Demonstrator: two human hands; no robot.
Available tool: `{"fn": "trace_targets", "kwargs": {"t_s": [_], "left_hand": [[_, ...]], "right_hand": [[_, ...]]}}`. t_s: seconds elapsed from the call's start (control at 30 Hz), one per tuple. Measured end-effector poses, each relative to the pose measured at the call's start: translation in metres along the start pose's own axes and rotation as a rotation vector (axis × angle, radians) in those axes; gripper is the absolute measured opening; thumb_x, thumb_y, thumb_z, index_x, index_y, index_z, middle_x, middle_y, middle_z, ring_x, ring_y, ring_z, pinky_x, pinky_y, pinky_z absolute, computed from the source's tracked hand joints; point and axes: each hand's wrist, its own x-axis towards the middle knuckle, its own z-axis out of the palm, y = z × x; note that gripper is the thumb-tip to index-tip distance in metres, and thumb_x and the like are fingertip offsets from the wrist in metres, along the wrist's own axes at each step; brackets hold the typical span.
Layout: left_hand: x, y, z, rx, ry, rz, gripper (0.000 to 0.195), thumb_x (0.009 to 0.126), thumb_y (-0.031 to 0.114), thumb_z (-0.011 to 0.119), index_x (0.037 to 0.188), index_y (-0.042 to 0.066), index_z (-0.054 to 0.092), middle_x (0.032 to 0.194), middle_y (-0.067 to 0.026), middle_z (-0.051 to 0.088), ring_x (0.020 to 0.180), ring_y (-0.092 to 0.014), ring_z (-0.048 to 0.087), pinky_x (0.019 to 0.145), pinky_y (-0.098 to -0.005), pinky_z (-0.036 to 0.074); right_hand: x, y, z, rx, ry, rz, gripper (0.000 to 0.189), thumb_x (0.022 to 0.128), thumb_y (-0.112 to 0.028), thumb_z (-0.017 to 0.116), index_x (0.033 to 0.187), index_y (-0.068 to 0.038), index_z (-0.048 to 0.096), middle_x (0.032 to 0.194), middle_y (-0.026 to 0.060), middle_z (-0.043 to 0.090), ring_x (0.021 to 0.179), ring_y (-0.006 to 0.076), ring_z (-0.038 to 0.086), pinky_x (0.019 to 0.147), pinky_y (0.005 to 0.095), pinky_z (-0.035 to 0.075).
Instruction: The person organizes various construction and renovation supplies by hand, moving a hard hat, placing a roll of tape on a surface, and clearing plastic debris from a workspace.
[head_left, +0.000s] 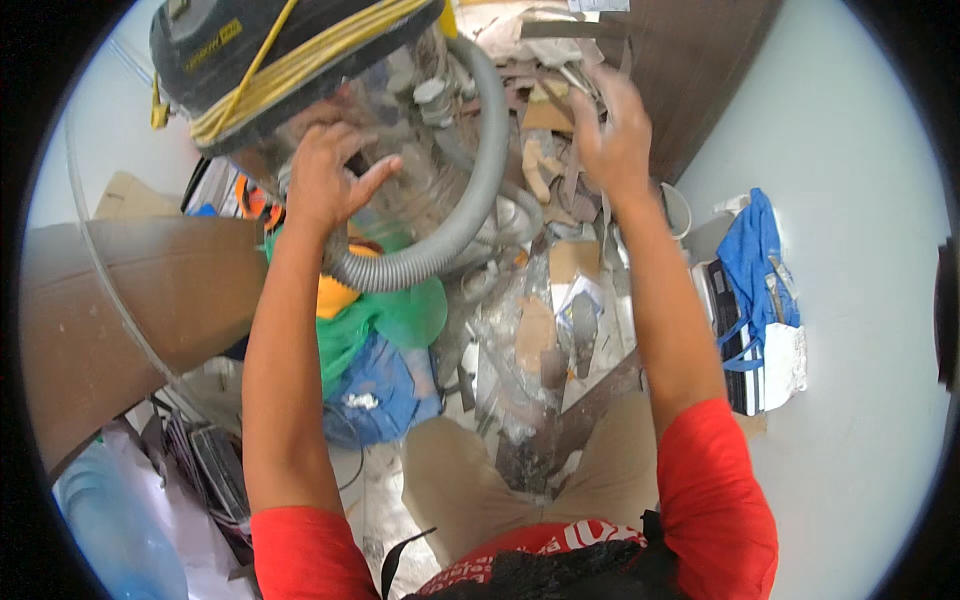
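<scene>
A vacuum cleaner (300, 56) with a black top and yellow cord (315, 64) wound around it stands at the upper left. My left hand (330, 176) is in front of its dusty see-through tank (397, 142), thumb and fingers apart, nothing held; whether it touches the tank is unclear. A grey corrugated hose (495, 127) loops from the tank down past my left wrist. My right hand (615, 135), blurred, is over a heap of scraps (544, 161). A pale strip (574, 75) shows by its fingers; I cannot tell if it is held.
A brown panel (142, 292) juts in at left. Green cloth (349, 337) and a blue bag (386, 397) lie below the hose. Cut scraps (536, 334) litter the floor before my knees. Blue cloth (754, 247) lies over things by the right wall (847, 225).
</scene>
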Motion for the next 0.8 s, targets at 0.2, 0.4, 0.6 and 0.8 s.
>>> {"fn": "trace_targets", "kwargs": {"t_s": [0.2, 0.4, 0.6, 0.8], "left_hand": [[0.016, 0.008, 0.013, -0.036, 0.083, 0.068, 0.048, 0.079, 0.048, 0.079, 0.097, 0.003, 0.077, 0.095, -0.0113, 0.071, 0.094, -0.033, 0.061, 0.086, -0.0416, 0.050], [0.003, -0.001, 0.005, 0.030, 0.053, 0.057, 0.046, 0.080, 0.046, 0.079, 0.101, 0.005, 0.077, 0.099, -0.0098, 0.071, 0.095, -0.031, 0.062, 0.087, -0.0406, 0.049], [0.002, -0.004, 0.006, 0.074, 0.022, 0.076, 0.044, 0.080, 0.045, 0.080, 0.101, 0.007, 0.077, 0.100, -0.0092, 0.072, 0.097, -0.030, 0.062, 0.088, -0.0396, 0.049], [0.002, -0.003, 0.005, 0.058, -0.007, 0.064, 0.043, 0.080, 0.045, 0.079, 0.100, 0.007, 0.077, 0.101, -0.0093, 0.072, 0.097, -0.030, 0.063, 0.089, -0.0401, 0.049]], "right_hand": [[-0.401, 0.007, -0.024, -0.340, -0.901, 1.110, 0.066, 0.083, -0.043, 0.075, 0.125, 0.006, 0.060, 0.118, 0.0309, 0.063, 0.113, 0.0460, 0.060, 0.098, 0.0502, 0.048], [-0.485, -0.144, -0.028, -0.165, -1.174, 1.016, 0.085, 0.078, -0.049, 0.078, 0.145, -0.006, 0.048, 0.151, 0.0295, 0.040, 0.143, 0.0488, 0.032, 0.116, 0.0536, 0.030], [-0.495, -0.173, 0.019, -0.013, -1.608, 0.191, 0.077, 0.085, -0.049, 0.071, 0.148, -0.012, 0.048, 0.163, 0.0198, 0.027, 0.152, 0.0405, 0.018, 0.119, 0.0559, 0.022], [-0.497, -0.151, 0.044, -0.046, -1.861, -0.339, 0.059, 0.086, -0.050, 0.066, 0.133, -0.014, 0.064, 0.137, 0.0096, 0.057, 0.130, 0.0314, 0.046, 0.109, 0.0495, 0.033]]}}
